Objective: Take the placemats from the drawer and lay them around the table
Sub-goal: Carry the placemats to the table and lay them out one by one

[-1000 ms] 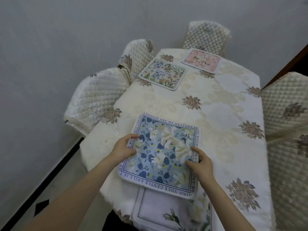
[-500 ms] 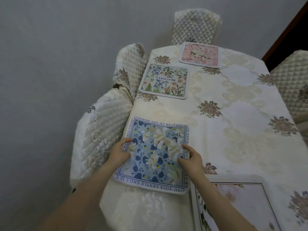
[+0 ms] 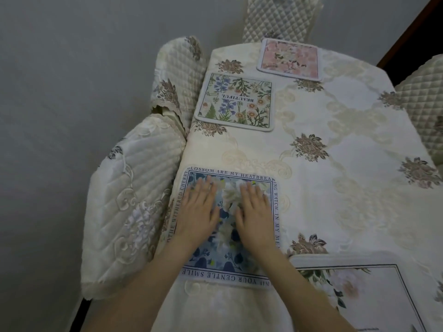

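A blue floral placemat (image 3: 225, 262) with lettering round its border lies flat on the table's near left side. My left hand (image 3: 197, 212) and my right hand (image 3: 255, 214) rest palm-down on it, side by side, fingers spread, gripping nothing. A green-and-cream placemat reading BEAUTIFUL (image 3: 236, 103) lies further along the left edge. A pink placemat (image 3: 290, 59) sits at the far end. A white floral placemat (image 3: 364, 295) with a thin dark frame lies at the near right, cut off by the frame's edge.
The table (image 3: 335, 164) wears a cream tablecloth with brown flower motifs. Quilted cream chair covers stand at the left (image 3: 134, 207), the far left (image 3: 178, 75), the far end (image 3: 282, 17) and the right (image 3: 422, 92). A grey wall runs along the left.
Both hands moved from the blue placemat's side edges onto its middle and now lie flat on it. The view has come closer and the white placemat shows more at the near right.
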